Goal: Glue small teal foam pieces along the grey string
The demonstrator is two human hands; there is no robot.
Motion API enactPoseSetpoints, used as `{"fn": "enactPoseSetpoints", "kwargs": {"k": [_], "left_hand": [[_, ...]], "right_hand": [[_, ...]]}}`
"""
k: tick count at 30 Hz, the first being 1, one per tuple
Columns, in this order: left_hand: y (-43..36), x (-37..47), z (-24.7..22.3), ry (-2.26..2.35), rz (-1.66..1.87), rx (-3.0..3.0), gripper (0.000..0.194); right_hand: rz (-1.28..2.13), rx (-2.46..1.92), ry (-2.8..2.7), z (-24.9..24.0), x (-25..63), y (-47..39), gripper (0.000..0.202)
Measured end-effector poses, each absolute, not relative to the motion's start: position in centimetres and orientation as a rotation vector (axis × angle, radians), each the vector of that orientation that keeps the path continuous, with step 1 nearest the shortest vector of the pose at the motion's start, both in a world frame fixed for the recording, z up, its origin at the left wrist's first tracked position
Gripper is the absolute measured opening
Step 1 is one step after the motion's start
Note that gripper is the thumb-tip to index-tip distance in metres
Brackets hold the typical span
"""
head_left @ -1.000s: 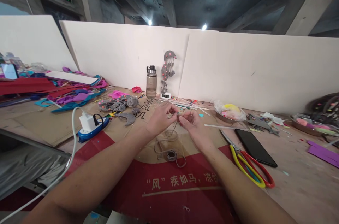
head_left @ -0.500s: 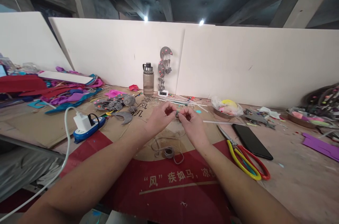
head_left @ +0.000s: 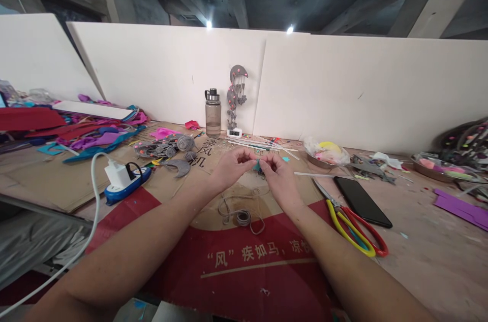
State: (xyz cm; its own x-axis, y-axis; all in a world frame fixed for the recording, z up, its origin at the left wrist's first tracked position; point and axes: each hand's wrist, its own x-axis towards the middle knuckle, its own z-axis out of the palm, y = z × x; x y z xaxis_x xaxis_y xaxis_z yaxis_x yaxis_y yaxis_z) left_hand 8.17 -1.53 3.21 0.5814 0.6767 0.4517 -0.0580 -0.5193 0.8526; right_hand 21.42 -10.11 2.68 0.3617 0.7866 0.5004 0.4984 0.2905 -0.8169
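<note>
I have the left hand (head_left: 231,168) and right hand (head_left: 281,180) meeting beyond the coil of grey cord (head_left: 244,218), a small teal piece (head_left: 257,165) between their fingertips.
Taking that coil as my landmark, I see the teal piece beyond it and slightly to its right, off the tabletop (head_left: 430,266); the left hand comes in from one side, the right from the other, neither clearly nearer. Each grip is narrow, pinched on the piece, whose long axis is too hidden for me to read. Loose cord loops lie from the coil toward the hands, but I cannot tell whether any strand reaches the fingers. The scissors (head_left: 354,225) lie to the coil's right, blades pointing away.
</note>
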Motion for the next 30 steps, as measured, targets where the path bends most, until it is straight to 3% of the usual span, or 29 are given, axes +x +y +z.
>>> {"fn": "enactPoseSetpoints", "kwargs": {"k": [8,15,30], "left_hand": [[-1.8,7.7,3.9,0.379,0.846,1.840,0.032],[-1.7,7.4,4.2,0.527,0.803,1.958,0.033],[-1.1,7.5,3.1,0.547,0.920,2.150,0.018]], "right_hand": [[0.262,-1.422,-1.278,3.0,22.1,-10.3,0.021],[0.256,-1.454,-1.343,2.8,22.7,-10.4,0.021],[-0.056,-1.451,-1.539,2.5,22.1,-10.7,0.008]]}}
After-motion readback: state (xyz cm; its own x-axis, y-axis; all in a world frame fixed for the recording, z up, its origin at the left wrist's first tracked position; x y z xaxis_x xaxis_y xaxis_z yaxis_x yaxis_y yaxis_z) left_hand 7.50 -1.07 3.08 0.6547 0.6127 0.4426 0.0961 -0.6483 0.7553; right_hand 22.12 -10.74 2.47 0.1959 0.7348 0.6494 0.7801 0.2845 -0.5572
